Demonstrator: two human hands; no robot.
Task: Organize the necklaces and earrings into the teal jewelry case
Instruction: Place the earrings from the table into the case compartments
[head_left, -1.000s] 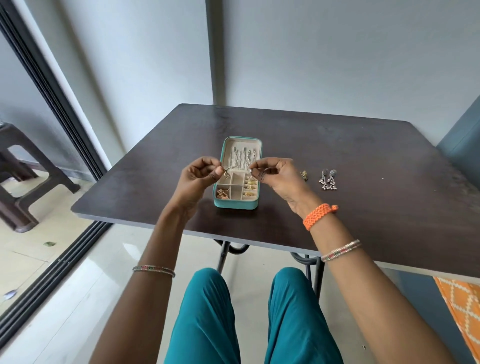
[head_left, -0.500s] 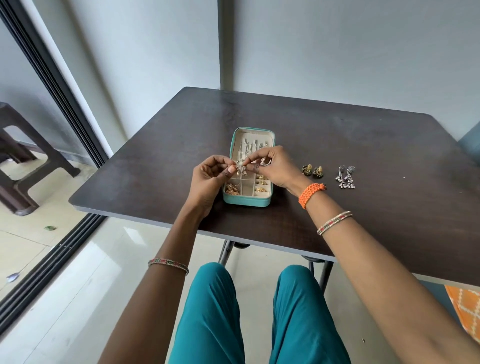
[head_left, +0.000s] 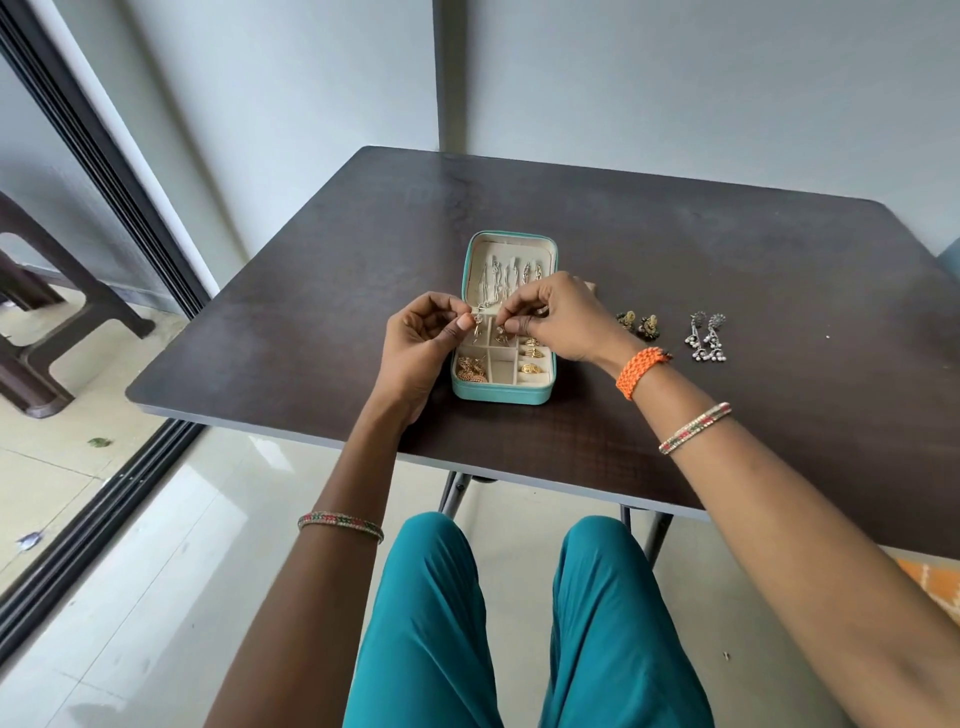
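The teal jewelry case (head_left: 498, 395) lies open on the dark table (head_left: 675, 260), necklaces hanging in its lid and gold earrings in its small compartments. Over the case's middle, my left hand (head_left: 421, 343) pinches a small earring (head_left: 475, 319) between thumb and forefinger. My right hand (head_left: 556, 317) pinches another small earring (head_left: 500, 330) just beside it, above the compartments. To the right of the case lie a pair of dark gold earrings (head_left: 638, 325) and a pair of long silver earrings (head_left: 706, 338).
The table's near edge runs just behind my teal-clad knees (head_left: 519, 597). A brown plastic stool (head_left: 47, 312) stands beyond a sliding door track (head_left: 104, 493) at the left. A grey wall backs the table.
Both hands have moved down and closer together over the case's compartments, still pinching the small earrings. The view has shifted a little, showing the dark gold pair fully.
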